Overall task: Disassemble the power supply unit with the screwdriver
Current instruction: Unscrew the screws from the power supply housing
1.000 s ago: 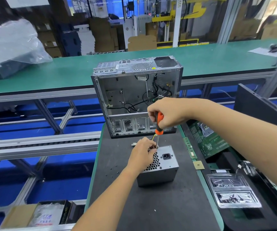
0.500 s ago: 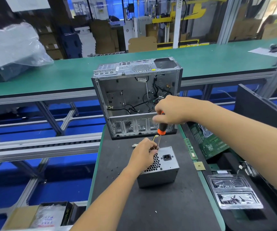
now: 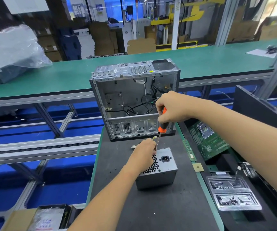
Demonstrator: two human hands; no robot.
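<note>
Keep the orange-and-black-handled screwdriver (image 3: 162, 125) in line with the screw, press down firmly, turn slowly, so the tip does not slip out. Hold the grey metal power supply unit box (image 3: 159, 170) steady against the black worktop mat (image 3: 167, 210) during turning.

Right hand (image 3: 172, 107), at about 1 o'clock from the box: fingers curled tight around the handle, shaft pointing down to the box's top far edge. Left hand (image 3: 142, 154), at the box's 10 o'clock corner: fingers bent over the top edge, gripping it beside the shaft. Tip itself hidden behind the left hand.

Box near the mat's centre, at 6 o'clock from the open grey computer case (image 3: 134, 100).
</note>
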